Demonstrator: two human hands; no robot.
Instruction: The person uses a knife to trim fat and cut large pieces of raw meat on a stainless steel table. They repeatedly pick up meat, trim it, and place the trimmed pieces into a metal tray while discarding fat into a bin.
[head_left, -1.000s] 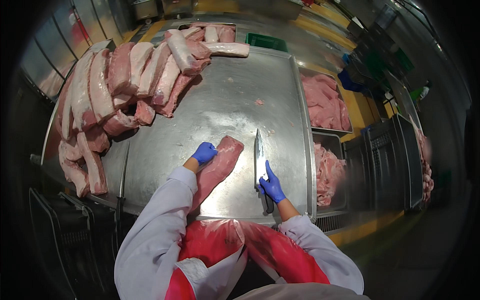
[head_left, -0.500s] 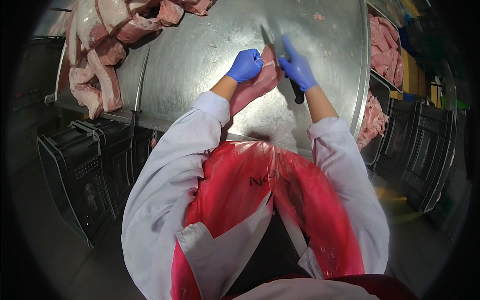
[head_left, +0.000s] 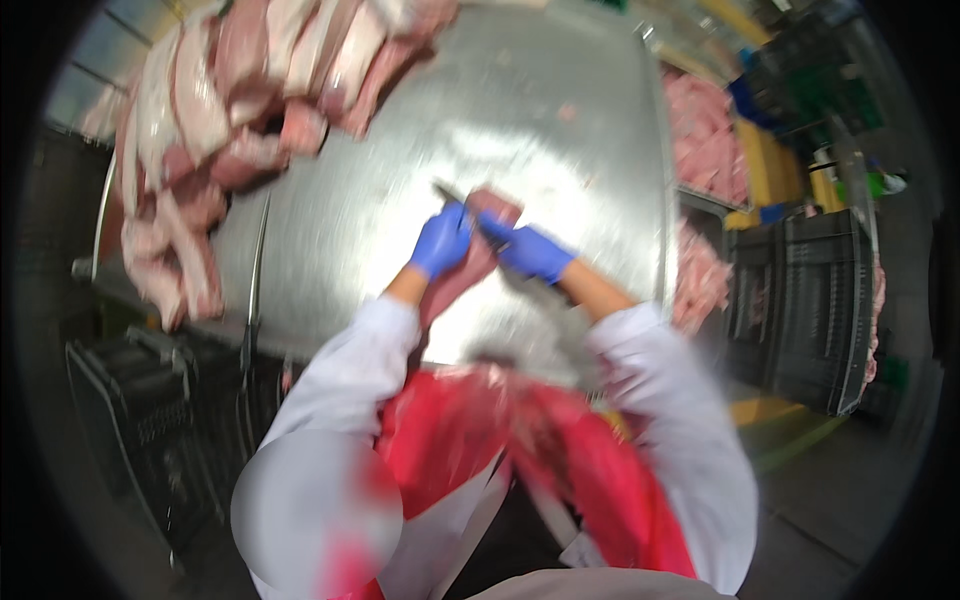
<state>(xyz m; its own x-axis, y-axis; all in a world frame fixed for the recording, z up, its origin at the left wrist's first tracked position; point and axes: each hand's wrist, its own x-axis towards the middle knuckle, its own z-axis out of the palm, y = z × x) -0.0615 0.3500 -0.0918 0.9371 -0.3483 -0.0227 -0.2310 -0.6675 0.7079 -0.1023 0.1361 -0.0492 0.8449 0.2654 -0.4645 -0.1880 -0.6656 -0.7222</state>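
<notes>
A long strip of pink meat [head_left: 457,288] lies on the steel table in front of me, its far end pointing away. My left hand [head_left: 440,244], in a blue glove, is closed on the left side of the strip. In my blue-gloved right hand [head_left: 535,254], closed fingers hold a knife [head_left: 447,192]. The blade slants across the meat near its far end, and its tip shows just beyond my left hand. Motion blur and my fingers hide the knife's handle and where its edge meets the meat.
Large meat cuts [head_left: 245,60] are heaped at the table's far left. A sharpening steel [head_left: 257,275] rests over the near left edge of the steel table [head_left: 560,150]. Meat-filled containers [head_left: 705,140] stand along the right. Black crates [head_left: 800,310] flank both sides.
My right hand has swung left onto the meat, and the knife has turned from pointing away to lying across the strip. The whole view has shifted, with the hands now lower in it.
</notes>
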